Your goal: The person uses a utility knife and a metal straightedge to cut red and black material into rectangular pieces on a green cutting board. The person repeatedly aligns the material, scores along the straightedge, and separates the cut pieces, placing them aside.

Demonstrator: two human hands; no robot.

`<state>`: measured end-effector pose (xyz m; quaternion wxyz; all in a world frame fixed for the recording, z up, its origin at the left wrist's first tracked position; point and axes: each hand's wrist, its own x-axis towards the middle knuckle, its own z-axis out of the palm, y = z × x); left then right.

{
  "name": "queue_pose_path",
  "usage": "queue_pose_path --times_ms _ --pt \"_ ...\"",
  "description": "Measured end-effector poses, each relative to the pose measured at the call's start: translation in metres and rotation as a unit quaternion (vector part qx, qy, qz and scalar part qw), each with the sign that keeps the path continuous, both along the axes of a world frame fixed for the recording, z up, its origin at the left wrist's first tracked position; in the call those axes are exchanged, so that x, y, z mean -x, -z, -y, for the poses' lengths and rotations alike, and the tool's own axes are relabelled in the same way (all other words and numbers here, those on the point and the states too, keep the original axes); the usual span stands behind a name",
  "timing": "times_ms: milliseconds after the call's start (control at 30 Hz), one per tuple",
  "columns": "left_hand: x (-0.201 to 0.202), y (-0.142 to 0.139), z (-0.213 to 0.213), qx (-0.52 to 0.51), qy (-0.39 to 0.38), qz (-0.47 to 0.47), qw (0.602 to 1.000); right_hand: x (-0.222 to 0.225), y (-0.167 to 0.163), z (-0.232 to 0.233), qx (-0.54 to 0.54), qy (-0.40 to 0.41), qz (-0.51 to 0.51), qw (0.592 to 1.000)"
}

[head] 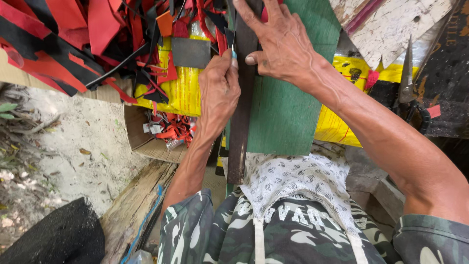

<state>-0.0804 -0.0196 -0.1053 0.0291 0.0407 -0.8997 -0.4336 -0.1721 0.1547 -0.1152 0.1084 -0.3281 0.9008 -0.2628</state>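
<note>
Seen from the head camera, a long dark flat bar (pixel 240 112) lies on a green board (pixel 288 107), its long axis running almost straight away from the person: the near end hangs past the board's front edge above a patterned white cloth (pixel 293 178), and the far end points up toward the heap of red and black strips (pixel 83 39). The bar leans only slightly to the right as it goes away.

The right hand (pixel 281 41) lies flat on the bar's far part, fingers spread and pressed down, thumb laid against the bar's left edge. The left hand (pixel 220 88) is closed in a pinch around a small blade tool (pixel 233 46) with a pale blue end, its thumb and fingers drawn together just beside the bar's left edge. The tool's tip stands close to that edge; whether it touches cannot be told.

Left of the board, a grey rectangular piece (pixel 190 52) rests on a yellow sack (pixel 178 90), among the strips. Below it, an open cardboard box (pixel 139 137) sits tilted on the sandy ground (pixel 73 151) and holds red offcuts (pixel 176 131) with a few pale bits mixed in.

To the right, a pair of shears (pixel 406 85) stands with its points up, well apart from both hands.
</note>
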Motion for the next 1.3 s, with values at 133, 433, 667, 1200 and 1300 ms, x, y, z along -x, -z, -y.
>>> queue_pose_path --times_ms 133,433,667,1200,1300 --pt "0.002 0.003 0.004 -0.024 0.002 0.013 1.0 0.0 0.002 0.001 -0.006 -0.009 -0.018 1.0" --pt "0.004 -0.001 0.007 -0.023 0.011 0.051 0.998 -0.002 -0.006 0.01 -0.029 0.011 -0.009 0.999" --pt "0.002 -0.007 0.009 -0.013 0.022 0.052 0.998 -0.002 -0.011 0.015 -0.069 0.019 0.005 0.997" --pt "-0.056 -0.013 0.005 0.009 0.009 0.063 0.998 -0.003 -0.008 0.013 -0.038 0.014 -0.015 0.999" --pt "-0.062 -0.018 0.004 0.016 -0.004 0.074 0.997 -0.009 -0.002 0.008 -0.034 0.018 -0.061 0.997"
